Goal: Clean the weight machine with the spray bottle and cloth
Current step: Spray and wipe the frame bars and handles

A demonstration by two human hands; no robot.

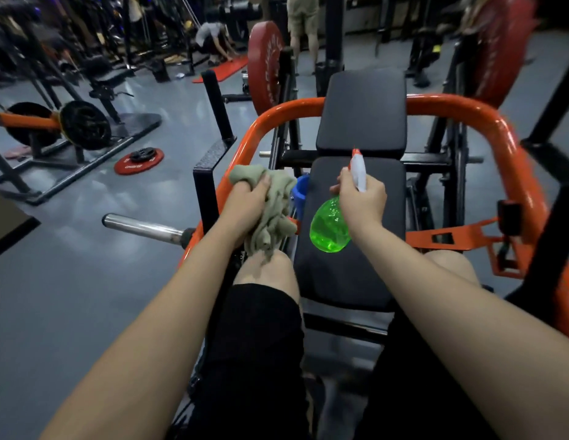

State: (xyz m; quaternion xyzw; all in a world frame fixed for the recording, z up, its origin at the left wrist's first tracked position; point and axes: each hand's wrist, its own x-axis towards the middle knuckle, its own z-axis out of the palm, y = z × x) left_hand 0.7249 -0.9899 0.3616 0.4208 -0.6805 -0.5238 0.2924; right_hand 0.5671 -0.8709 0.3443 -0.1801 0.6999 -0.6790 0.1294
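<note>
Knees [267, 268] straddled the weight machine [511, 138]. Right hand [362, 198] fingers curled round the green spray bottle [331, 227], nozzle facing the black seat pad [350, 274], likely for wetting. Left hand [248, 201] fingers clutched the bunched cloth [273, 217] at the frame, ready to wipe.

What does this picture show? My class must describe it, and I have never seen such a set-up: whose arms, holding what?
A camera worn on a person's head looks down at their own arms. They face a gym weight machine: black seat pad, black back pad, orange frame, red weight plate behind. The left hand grips a beige cloth at the frame. The right hand holds a green spray bottle above the seat pad, nozzle pointing away.
</note>
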